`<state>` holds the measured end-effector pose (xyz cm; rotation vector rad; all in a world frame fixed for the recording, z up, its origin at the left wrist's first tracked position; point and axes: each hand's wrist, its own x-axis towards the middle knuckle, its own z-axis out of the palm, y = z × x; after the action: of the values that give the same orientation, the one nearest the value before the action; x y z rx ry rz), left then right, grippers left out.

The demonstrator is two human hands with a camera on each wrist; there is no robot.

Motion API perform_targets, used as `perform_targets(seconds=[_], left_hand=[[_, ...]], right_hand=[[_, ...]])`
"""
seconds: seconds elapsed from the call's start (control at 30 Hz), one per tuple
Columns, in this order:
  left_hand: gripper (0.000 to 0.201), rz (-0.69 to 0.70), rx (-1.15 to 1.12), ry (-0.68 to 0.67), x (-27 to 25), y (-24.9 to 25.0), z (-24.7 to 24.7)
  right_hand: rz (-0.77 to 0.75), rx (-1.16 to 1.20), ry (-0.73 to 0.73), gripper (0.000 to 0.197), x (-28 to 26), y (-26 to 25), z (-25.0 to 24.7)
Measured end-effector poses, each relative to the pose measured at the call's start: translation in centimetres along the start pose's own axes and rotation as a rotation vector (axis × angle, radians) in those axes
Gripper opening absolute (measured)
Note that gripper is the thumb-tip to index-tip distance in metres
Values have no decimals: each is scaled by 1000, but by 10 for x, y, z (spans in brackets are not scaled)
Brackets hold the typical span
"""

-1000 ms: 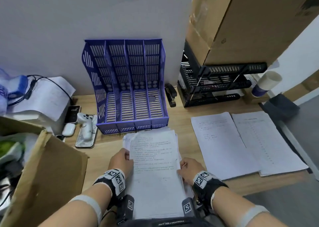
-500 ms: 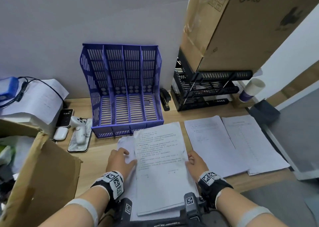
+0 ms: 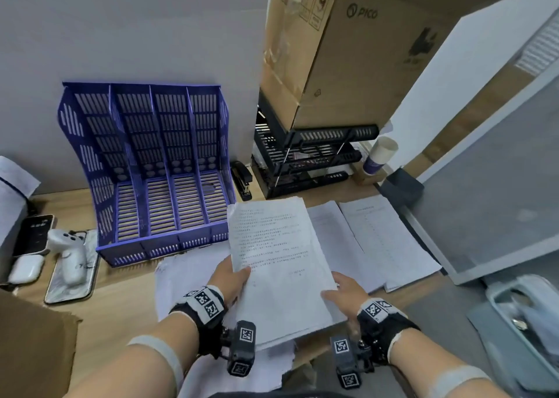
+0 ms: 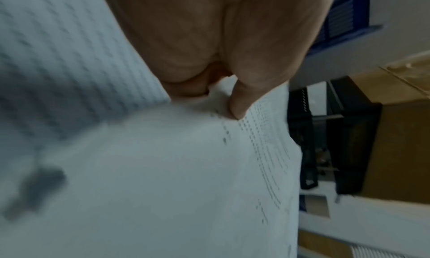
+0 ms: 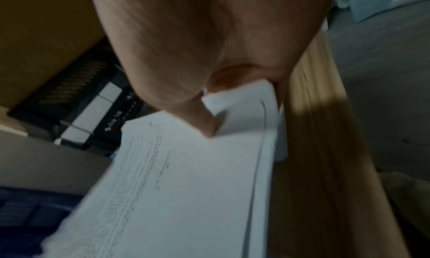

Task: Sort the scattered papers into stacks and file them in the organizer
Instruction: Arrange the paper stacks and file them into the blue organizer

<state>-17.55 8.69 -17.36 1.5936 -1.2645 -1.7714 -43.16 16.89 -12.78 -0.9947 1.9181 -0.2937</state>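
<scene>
Both hands hold a stack of printed papers lifted off the desk, in front of the blue organizer. My left hand pinches its left edge, thumb on top; the left wrist view shows that thumb pressed on the sheets. My right hand grips the right lower edge, and the right wrist view shows the thumb over the stack. More loose sheets lie on the desk beneath. The organizer's slots hold nothing.
Two paper piles lie on the desk at right. Black trays under a cardboard box, a stapler and a paper cup stand behind. Phones, an earbud case and a white controller lie left. A brown carton is near left.
The stack rose off the loose sheets and moved right and away, now tilted toward the organizer's right front corner. Both hands shifted with it.
</scene>
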Motion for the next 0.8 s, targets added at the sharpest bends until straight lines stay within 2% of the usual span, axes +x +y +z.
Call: perform_targets(seconds=[0.13, 0.2, 0.27, 0.33, 0.37, 0.4, 0.47, 0.53, 0.6, 0.7, 0.8], left_hand=[[24, -37, -245, -91, 4, 24, 29], [24, -50, -266, -51, 5, 33, 32], [25, -43, -175, 69, 5, 29, 20], [22, -62, -6, 246, 6, 14, -4], [22, -90, 91, 343, 5, 5, -18], [24, -132, 196, 442, 2, -4, -32], [32, -253, 385, 598, -7, -23, -56], [42, -349, 459, 663, -19, -38, -71], [45, -357, 458, 653, -26, -51, -78], [42, -350, 444, 548, -33, -61, -83], [25, -324, 407, 430, -41, -59, -81]], right_hand=[[13, 51, 277, 30, 2, 5, -37], [73, 46, 386, 34, 14, 11, -54], [167, 3, 497, 39, 28, 15, -64], [271, -97, 609, 44, 34, 15, -63], [274, -139, 632, 42, 36, 13, -58], [239, -154, 595, 35, 41, 9, -49], [142, -98, 338, 17, 47, -2, -20], [66, -49, 8, 9, 48, -12, 18], [19, -61, -221, 8, 45, -23, 57], [50, -10, -358, 16, 43, -29, 98], [84, 48, -353, 24, 45, -30, 112]])
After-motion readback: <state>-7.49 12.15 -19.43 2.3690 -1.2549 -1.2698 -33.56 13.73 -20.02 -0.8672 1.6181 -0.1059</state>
